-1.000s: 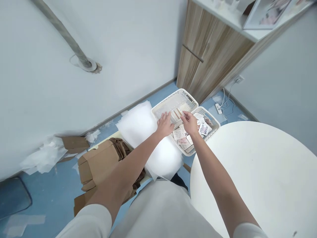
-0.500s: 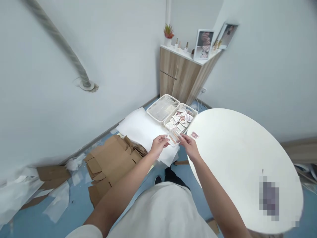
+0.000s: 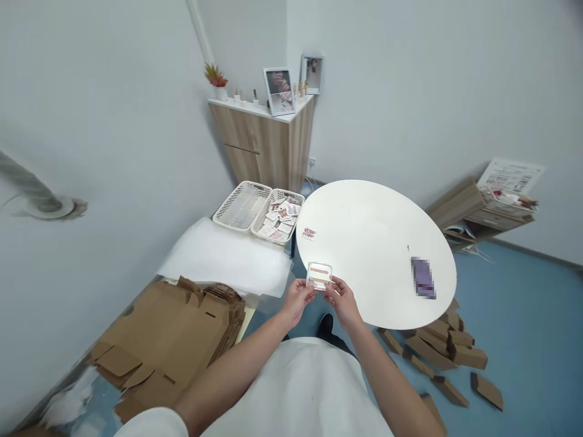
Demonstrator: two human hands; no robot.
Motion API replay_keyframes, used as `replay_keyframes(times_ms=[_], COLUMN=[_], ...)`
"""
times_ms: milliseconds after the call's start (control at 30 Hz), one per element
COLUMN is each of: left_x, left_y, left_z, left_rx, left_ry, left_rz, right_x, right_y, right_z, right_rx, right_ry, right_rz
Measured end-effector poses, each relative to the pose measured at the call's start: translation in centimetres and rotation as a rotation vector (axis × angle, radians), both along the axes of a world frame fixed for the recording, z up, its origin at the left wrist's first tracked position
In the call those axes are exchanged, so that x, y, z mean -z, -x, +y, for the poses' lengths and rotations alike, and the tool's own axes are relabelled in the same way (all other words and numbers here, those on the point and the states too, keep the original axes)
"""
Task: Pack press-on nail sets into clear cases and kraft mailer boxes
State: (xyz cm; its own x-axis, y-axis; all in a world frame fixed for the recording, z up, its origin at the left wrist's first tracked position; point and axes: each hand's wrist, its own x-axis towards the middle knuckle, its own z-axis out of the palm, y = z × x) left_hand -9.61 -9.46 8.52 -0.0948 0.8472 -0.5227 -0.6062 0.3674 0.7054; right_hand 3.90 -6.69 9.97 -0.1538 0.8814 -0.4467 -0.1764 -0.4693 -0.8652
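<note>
A small clear plastic box (image 3: 319, 273) is between my two hands, with thin orange-brown strips showing through it. My left hand (image 3: 297, 298) pinches its left lower corner, and my right hand (image 3: 342, 301) grips the right lower corner. The box is held up just off the near left edge of the round white table (image 3: 364, 243). Beyond it, a small set of pinkish nail tips (image 3: 309, 233) lies on the tabletop.
Left of the table stand a white basket of small cards (image 3: 279, 220) and another basket with clear boxes (image 3: 241, 206). White foam sheets (image 3: 223, 254) and flattened cardboard (image 3: 168, 328) lie nearer. A blurred purple item (image 3: 423, 278) rests on the table; cardboard boxes (image 3: 437, 343) litter the floor.
My view has swung right, bringing the shelf and floor boxes into sight. Both hands still hold the clear box, which is now more level and close to the table's edge.
</note>
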Motion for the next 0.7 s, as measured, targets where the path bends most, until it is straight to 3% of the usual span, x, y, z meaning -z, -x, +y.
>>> replay_keyframes(times_ms=[167,300,467,533,600,700], left_x=[0.5,0.8,0.5,0.0,-0.3,-0.5], left_y=[-4.3,-7.6,-10.4,-11.5,-12.8,-15.1], left_z=[1.9,3.7,5.5,6.1,6.8,7.8], left_rx=[0.171,0.277,0.203,0.233,0.305,0.350], left_ry=[-0.007,-0.032,-0.132,-0.212,-0.282,-0.286], left_rz=[0.178,0.308,0.693,0.825,0.849,0.730], right_x=[0.1,0.8,1.6,1.7,1.6,1.5], right_y=[-4.1,-7.5,-10.9,-12.2,-13.4,-14.9], right_z=[-0.1,1.2,3.7,4.7,5.4,6.0], right_rx=[0.191,0.260,0.302,0.309,0.314,0.298], right_ry=[0.034,0.047,0.011,-0.025,-0.060,-0.113], right_rz=[0.007,0.009,-0.041,-0.079,-0.116,-0.180])
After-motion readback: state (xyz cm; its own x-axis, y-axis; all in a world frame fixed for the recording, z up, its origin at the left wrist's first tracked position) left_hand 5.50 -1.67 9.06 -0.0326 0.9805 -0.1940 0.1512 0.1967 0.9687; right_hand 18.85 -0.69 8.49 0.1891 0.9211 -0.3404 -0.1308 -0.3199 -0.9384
